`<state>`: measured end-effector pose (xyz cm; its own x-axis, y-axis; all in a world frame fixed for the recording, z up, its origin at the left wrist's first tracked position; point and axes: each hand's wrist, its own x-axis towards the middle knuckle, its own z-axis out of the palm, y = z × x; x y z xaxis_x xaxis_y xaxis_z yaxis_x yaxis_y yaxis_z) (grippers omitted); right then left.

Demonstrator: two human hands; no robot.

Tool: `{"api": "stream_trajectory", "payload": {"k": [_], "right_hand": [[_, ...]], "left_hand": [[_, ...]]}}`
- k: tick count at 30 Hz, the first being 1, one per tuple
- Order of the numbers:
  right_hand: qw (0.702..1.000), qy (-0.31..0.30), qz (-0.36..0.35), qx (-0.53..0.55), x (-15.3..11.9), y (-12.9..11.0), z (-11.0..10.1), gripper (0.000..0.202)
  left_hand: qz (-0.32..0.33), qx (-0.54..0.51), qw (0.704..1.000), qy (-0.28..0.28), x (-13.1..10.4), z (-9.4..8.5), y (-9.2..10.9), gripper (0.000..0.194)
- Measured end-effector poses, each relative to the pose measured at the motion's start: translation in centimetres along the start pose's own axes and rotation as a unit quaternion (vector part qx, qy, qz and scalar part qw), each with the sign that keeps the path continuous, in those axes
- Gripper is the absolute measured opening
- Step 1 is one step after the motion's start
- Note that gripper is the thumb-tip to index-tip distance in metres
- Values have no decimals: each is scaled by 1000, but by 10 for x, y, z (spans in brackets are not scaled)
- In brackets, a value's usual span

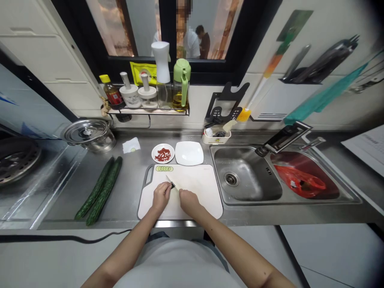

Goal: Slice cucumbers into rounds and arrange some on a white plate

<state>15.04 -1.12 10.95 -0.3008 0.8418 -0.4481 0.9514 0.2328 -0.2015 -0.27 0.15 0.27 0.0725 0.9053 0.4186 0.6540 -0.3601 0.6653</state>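
Note:
My right hand (189, 201) is closed around the handle of a knife (170, 180), its pale blade pointing up and left over the white cutting board (198, 180). Beside the blade, the fingers of my left hand (161, 196) are bent and pressed together. A small dark bit shows at their tips, too small to name. A row of overlapping cucumber slices (164, 169) lies along the board's top left edge. Just behind the board are a small plate of chopped red pieces (163, 154) and a white square plate (189, 153).
Two whole cucumbers (102, 192) lie at left, near a lidded steel pot (90, 134) and a white paper (131, 145). A double sink (249, 176) holding a red plastic bag (300, 182) is at right. Bottles stand on a rack (150, 111) behind. People appear beyond the window.

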Motion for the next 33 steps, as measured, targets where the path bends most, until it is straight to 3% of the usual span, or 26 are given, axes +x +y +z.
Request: {"api": "stream_trajectory", "payload": {"k": [13,22,33], "right_hand": [[1000,-4,5,3,10,-3,-5,31],[1000,12,-2,6,8,5,8,31],[1000,2,6,19,12,-3,-5,34]], "left_hand": [[-2,-1,1000,-1,1,0,3,22],[-3,-1,1000,1,2,1,4,20],[0,-10,1000,11,3,1,6,21]]}}
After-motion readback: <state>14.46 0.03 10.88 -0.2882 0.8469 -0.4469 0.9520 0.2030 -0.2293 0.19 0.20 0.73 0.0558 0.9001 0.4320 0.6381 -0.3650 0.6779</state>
